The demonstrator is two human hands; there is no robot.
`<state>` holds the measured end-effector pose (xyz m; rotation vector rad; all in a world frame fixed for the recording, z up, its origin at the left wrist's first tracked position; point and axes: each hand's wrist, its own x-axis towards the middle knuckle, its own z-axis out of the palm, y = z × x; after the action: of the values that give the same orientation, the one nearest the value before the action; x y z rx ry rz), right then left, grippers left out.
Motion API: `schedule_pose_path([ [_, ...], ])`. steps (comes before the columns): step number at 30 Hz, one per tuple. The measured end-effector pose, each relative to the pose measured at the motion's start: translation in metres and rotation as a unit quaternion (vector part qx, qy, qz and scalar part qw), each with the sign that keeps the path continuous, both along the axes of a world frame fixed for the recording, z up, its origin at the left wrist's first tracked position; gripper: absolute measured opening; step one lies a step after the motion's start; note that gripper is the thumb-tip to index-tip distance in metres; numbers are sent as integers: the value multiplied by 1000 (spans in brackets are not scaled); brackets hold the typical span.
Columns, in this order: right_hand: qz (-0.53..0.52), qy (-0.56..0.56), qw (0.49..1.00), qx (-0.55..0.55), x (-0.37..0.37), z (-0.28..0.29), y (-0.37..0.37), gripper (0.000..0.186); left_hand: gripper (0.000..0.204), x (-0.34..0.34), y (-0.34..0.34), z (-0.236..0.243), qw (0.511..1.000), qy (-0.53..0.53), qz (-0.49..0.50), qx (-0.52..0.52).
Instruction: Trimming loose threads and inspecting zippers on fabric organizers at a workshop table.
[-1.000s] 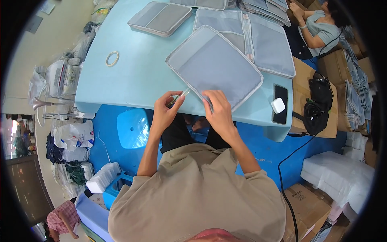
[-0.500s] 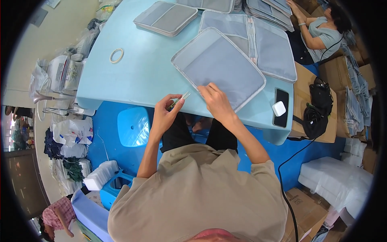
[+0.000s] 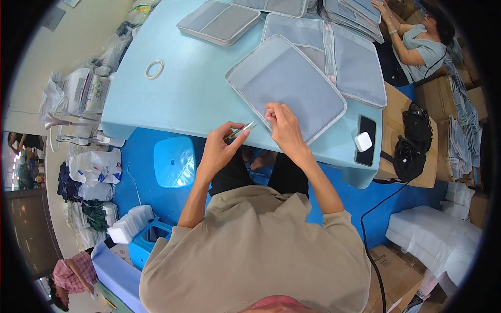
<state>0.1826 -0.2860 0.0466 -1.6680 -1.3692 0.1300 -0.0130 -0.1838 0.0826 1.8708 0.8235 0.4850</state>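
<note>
My left hand (image 3: 223, 144) is closed around thread snips (image 3: 246, 129), just off the table's near edge. Their two thin metal tips point toward the right hand; the handle is mostly hidden in my palm. Over the lower left edge of a grey zippered fabric pouch (image 3: 308, 88) is my right hand (image 3: 285, 128), its fingers curled into a pinch. Whatever the pinch holds, if anything, is too small to see. The pouch lies flat and slanted, partly on top of an opened grey pouch (image 3: 357, 68).
On the light blue table (image 3: 177, 99) are a tape roll (image 3: 154, 69), a grey pouch (image 3: 219, 22) and stacked pouches (image 3: 352, 18). A phone (image 3: 366, 130) bears a white case (image 3: 362, 141). A co-worker (image 3: 417, 49) sits at the far right. A blue stool (image 3: 174, 163) stands left.
My right hand has lifted slightly from the pouch's edge, its fingers curling inward. The left hand has shifted right with the snips, whose tips have turned further toward the right hand.
</note>
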Motion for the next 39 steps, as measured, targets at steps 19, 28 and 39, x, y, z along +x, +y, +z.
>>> schedule_pose_path([
  [19, 2, -108, 994, -15, -4, -6, -1, 22, 31, 3, 2, 3, 998, 43, -7, 41],
  [28, 2, 38, 999, -16, 2, 0, 2, 24, 32, 19, 2, 10, 988, 51, -58, 136],
  [39, -2, 99, 994, -42, 6, 4, 6, 22, 33, 32, 5, 0, 983, 69, -77, 154],
])
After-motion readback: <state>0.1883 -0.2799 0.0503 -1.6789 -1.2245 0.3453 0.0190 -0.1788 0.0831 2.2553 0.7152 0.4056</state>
